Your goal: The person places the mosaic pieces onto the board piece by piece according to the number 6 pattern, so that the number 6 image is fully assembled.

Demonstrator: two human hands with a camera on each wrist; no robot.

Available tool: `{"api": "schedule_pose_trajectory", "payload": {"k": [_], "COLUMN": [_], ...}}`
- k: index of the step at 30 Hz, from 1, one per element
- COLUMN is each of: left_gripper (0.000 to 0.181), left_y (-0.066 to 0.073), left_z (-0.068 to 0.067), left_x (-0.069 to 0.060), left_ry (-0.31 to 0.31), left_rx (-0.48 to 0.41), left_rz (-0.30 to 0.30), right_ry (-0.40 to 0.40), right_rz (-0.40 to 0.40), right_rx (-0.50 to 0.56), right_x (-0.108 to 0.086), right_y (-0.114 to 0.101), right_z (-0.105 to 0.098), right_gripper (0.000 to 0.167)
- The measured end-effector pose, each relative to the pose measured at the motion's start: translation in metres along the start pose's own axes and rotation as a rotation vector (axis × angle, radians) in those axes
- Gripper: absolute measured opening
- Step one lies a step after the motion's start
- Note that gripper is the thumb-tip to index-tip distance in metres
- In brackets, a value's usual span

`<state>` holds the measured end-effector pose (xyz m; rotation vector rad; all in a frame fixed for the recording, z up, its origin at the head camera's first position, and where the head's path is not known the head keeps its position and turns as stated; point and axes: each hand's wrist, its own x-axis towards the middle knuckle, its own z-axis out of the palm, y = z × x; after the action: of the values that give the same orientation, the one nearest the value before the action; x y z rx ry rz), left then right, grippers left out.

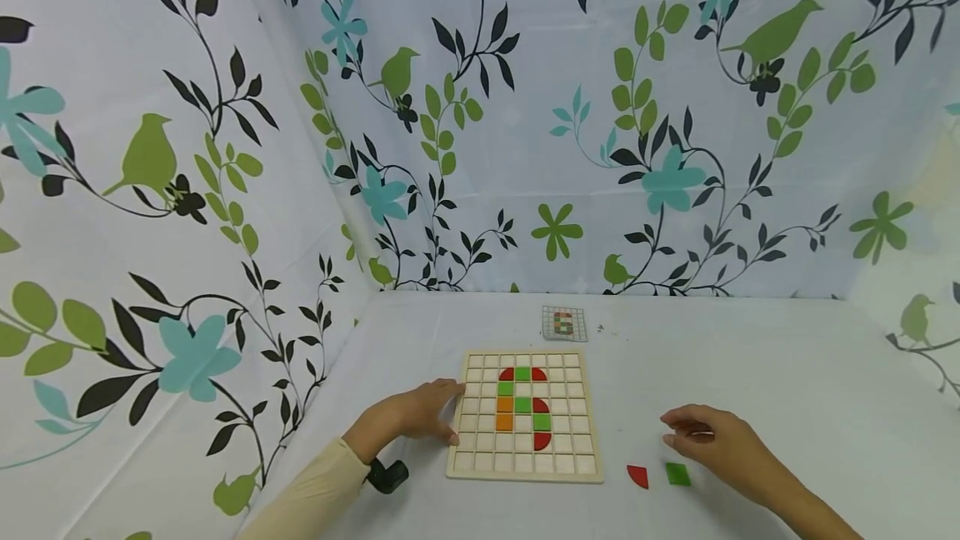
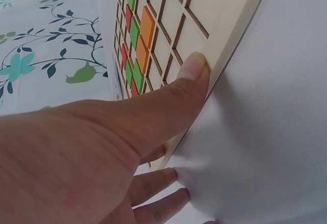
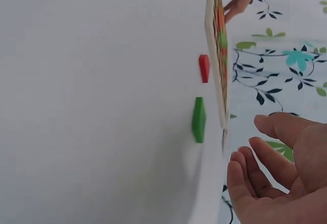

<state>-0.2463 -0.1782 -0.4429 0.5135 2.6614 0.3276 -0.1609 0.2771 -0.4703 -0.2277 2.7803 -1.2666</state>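
A wooden grid board (image 1: 525, 477) lies on the white table, with red quarter-round, green square and orange square tiles set in some of its cells. My left hand (image 1: 416, 411) rests at the board's left edge. In the left wrist view its thumb (image 2: 193, 69) touches the rim, while the other fingers lie along the side, partly hidden. My right hand (image 1: 712, 440) hovers over the table right of the board, fingers loosely bent and nothing seen between them. Nearest to it is a loose green square tile (image 1: 678, 474); a red quarter-round tile (image 1: 638, 476) lies between that and the board.
Behind the board lies a small grid card (image 1: 564, 323) printed with a coloured pattern. A dark strap-mounted device (image 1: 387, 476) sits at the left wrist. Patterned cloth (image 1: 555, 148) hangs behind the table and along its left side.
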Motion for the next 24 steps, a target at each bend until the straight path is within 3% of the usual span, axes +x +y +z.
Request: {"api": "schedule_pose_trajectory", "payload": {"k": [6,24], "left_gripper": [0.087,0.088], "left_y": [0.003,0.002], "left_z": [-0.002,-0.001], "left_x": [-0.002,-0.001], "left_ry": [-0.002,0.001], "left_rx": [-0.002,-0.013], "left_rz": [-0.013,-0.007], "right_ry": [-0.097,-0.059], "right_rz": [-0.020,-0.280], "right_rx": [0.055,-0.083], "right_x": [-0.014,-0.024], "right_y": [0.030,0.046], "right_z": [-0.002,0.004], "right_gripper": [0.036,0.041]}}
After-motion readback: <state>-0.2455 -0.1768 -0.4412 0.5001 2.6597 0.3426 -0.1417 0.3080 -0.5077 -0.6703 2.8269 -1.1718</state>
